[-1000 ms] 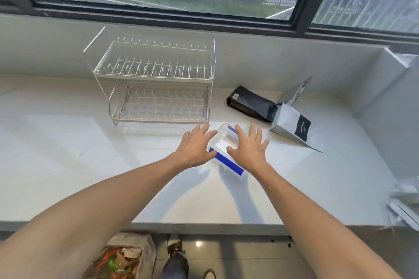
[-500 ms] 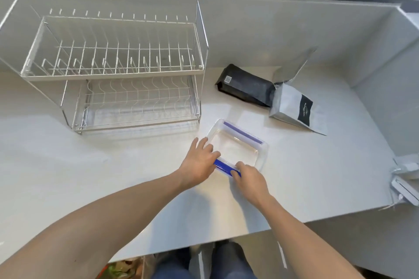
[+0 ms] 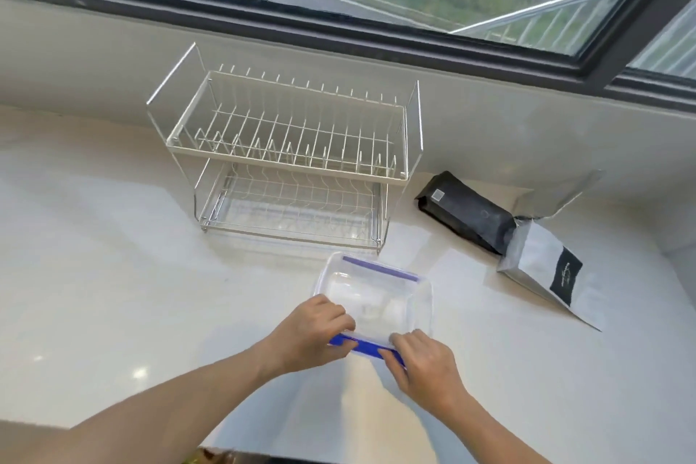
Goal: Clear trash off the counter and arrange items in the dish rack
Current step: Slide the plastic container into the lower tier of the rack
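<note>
A clear plastic container (image 3: 380, 298) with blue clip edges lies on the white counter (image 3: 113, 294), just in front of the rack. My left hand (image 3: 312, 335) grips its near left corner and my right hand (image 3: 422, 362) pinches its near blue clip. A two-tier wire dish rack (image 3: 290, 162) stands behind it near the wall, with nothing on either tier. To the right a black bag (image 3: 463, 215) lies flat, and a silver bag (image 3: 546, 271) with a black label lies opened beside it.
A wall and dark-framed window (image 3: 339, 23) run along the back of the counter. A side wall (image 3: 678, 249) closes the right end. The counter's near edge (image 3: 241, 456) is at the bottom of the view.
Both hands have closed on the container's near edge, from lying open over it a second ago. The view has tilted back up toward the window.
</note>
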